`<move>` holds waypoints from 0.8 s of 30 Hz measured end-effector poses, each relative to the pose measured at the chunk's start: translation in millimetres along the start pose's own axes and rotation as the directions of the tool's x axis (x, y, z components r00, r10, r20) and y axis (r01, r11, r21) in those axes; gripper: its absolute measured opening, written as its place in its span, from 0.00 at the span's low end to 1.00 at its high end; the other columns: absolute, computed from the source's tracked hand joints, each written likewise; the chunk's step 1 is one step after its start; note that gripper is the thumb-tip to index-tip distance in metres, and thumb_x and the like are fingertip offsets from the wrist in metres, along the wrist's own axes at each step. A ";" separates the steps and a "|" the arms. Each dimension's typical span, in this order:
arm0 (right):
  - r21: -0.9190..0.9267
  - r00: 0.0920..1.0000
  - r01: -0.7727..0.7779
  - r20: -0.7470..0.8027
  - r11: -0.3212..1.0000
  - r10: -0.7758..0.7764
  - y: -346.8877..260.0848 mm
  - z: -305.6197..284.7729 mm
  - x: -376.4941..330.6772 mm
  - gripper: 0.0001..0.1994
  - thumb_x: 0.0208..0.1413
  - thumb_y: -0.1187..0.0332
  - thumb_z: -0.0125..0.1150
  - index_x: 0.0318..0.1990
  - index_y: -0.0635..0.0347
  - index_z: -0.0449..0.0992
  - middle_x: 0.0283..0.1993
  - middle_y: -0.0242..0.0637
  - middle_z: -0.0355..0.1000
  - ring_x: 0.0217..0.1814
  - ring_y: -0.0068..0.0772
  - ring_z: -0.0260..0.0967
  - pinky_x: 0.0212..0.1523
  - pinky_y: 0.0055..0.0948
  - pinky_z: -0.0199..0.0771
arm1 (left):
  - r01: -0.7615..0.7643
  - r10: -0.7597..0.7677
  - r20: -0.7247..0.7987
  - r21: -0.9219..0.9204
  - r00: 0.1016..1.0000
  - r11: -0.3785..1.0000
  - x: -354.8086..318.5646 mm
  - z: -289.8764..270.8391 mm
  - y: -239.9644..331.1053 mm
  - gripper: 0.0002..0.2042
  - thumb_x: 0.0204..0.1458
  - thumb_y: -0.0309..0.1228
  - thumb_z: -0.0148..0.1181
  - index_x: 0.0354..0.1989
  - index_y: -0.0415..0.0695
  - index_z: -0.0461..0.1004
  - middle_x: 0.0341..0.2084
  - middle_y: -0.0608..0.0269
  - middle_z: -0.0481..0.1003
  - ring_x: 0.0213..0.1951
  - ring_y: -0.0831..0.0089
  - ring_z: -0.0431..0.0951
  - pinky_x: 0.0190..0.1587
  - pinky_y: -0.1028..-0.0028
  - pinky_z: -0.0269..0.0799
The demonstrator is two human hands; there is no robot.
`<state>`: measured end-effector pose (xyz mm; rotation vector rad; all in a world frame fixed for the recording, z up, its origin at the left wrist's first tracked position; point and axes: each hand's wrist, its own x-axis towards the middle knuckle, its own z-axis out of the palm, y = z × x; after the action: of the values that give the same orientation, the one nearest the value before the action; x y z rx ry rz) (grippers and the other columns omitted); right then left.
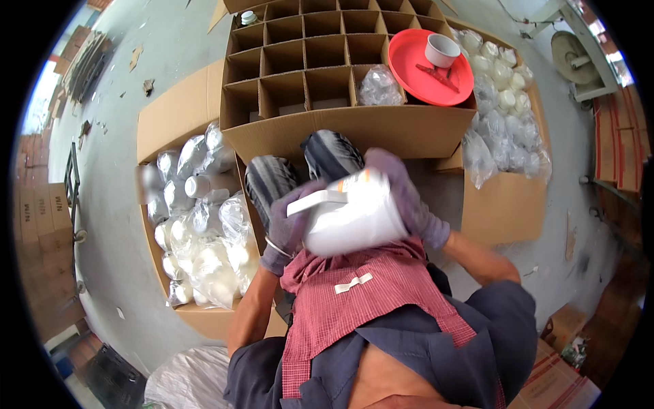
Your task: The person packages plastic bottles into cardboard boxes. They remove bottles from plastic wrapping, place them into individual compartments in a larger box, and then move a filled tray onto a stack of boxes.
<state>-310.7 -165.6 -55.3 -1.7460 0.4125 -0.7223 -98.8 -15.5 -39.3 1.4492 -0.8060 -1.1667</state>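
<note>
Over my lap I hold a white jug-like vessel (357,221) with a side handle, lying on its side and slightly blurred. My left hand (289,215), in a purple-grey glove, grips it at the handle end. My right hand (405,198), gloved alike, is closed around the other end, near an orange mark; some of its fingers are hidden. Beyond my knees stands a cardboard box with dividers (347,126). One compartment holds a clear plastic bag (380,87), and a white-capped item (248,18) sits in the far left corner.
On the box's right corner rests a red round tray (409,51) with a white cup (443,50) and dark red strips (437,78). An open carton of bagged white vessels (204,252) stands at my left, another (507,102) at the right. Stacked cartons (44,252) line the left.
</note>
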 end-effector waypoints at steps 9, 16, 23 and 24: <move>-0.123 0.970 0.232 -0.045 0.965 -0.239 -27.0 -11.9 41.7 0.28 0.66 0.48 0.39 0.63 0.59 0.63 0.69 0.46 0.54 0.73 0.42 0.47 0.71 0.35 0.45 | 0.038 -0.033 -0.032 0.163 0.999 0.986 14.9 -17.4 49.5 0.15 0.52 0.27 0.52 0.47 0.36 0.77 0.38 0.61 0.80 0.40 0.74 0.80 0.47 0.76 0.74; 0.006 0.990 -0.012 0.144 1.000 0.011 -47.5 -16.8 73.7 0.35 0.64 0.41 0.30 0.66 0.61 0.59 0.71 0.50 0.49 0.74 0.52 0.42 0.72 0.42 0.41 | -0.280 0.292 -0.044 0.177 0.955 0.944 30.2 -16.0 47.8 0.12 0.52 0.27 0.52 0.42 0.36 0.78 0.43 0.58 0.79 0.48 0.70 0.77 0.55 0.71 0.69; -0.071 0.849 0.397 0.407 0.915 -0.337 -69.2 -19.9 89.2 0.34 0.58 0.39 0.43 0.63 0.53 0.65 0.70 0.50 0.51 0.71 0.54 0.50 0.69 0.51 0.47 | -0.023 0.020 -0.016 -0.194 1.000 0.981 17.7 -22.0 29.2 0.14 0.57 0.30 0.52 0.47 0.36 0.77 0.43 0.59 0.78 0.48 0.71 0.76 0.54 0.70 0.69; 0.455 0.895 -0.029 0.409 0.890 -0.180 -43.1 -19.9 86.3 0.33 0.59 0.39 0.44 0.62 0.54 0.65 0.68 0.48 0.55 0.68 0.49 0.54 0.68 0.48 0.52 | -0.008 -0.011 -0.076 -0.249 0.997 0.969 18.0 -14.4 43.4 0.14 0.57 0.31 0.52 0.47 0.36 0.77 0.44 0.60 0.78 0.50 0.72 0.75 0.56 0.69 0.68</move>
<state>-262.9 -220.3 11.3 -1.4235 -0.1382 -0.4086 -75.2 -36.9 -2.0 1.2779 -0.5827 -1.1618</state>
